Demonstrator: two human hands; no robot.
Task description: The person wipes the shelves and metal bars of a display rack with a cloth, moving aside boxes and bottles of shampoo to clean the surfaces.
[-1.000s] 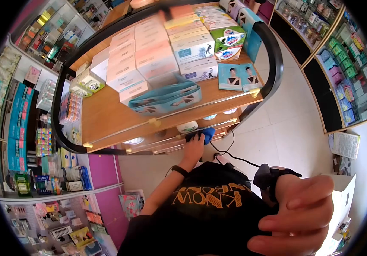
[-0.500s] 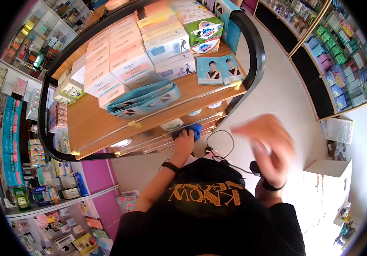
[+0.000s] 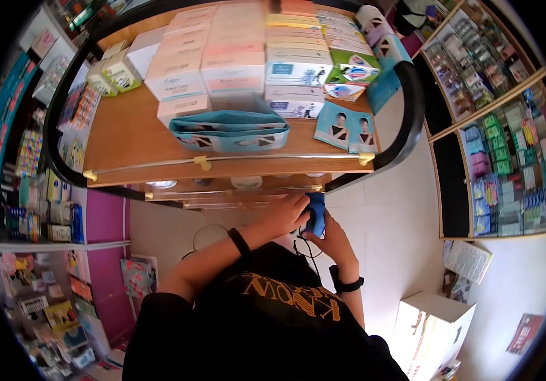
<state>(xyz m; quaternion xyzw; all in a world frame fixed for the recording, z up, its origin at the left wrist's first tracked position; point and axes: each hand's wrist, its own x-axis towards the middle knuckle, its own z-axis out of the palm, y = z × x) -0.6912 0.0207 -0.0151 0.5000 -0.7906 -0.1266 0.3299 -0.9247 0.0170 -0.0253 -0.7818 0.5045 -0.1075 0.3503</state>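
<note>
In front of my body, below the shelf edge, both hands meet at a bunched blue cloth [image 3: 316, 214]. My left hand [image 3: 287, 213] has its fingers closed on the cloth's left side. On the right side, my right hand [image 3: 335, 240] grips the lower part with thumb and fingers. A dark patch shows in the cloth between the hands; what it is I cannot make out. Thin black cords [image 3: 311, 251] hang just beneath the hands. A dark band is on each wrist.
Ahead stands a wooden display shelf [image 3: 139, 149] with a black rounded frame [image 3: 412, 95]. On it are stacked pink boxes [image 3: 177, 70], a teal folded packet [image 3: 231, 131] and teal sachets [image 3: 344, 129]. Stocked cases line both sides; a white carton [image 3: 435, 330] stands at lower right.
My right hand has come in from the right, where it was raised and apart, and now grips the blue cloth with my left. The view has turned, and the shelf appears squarer ahead.
</note>
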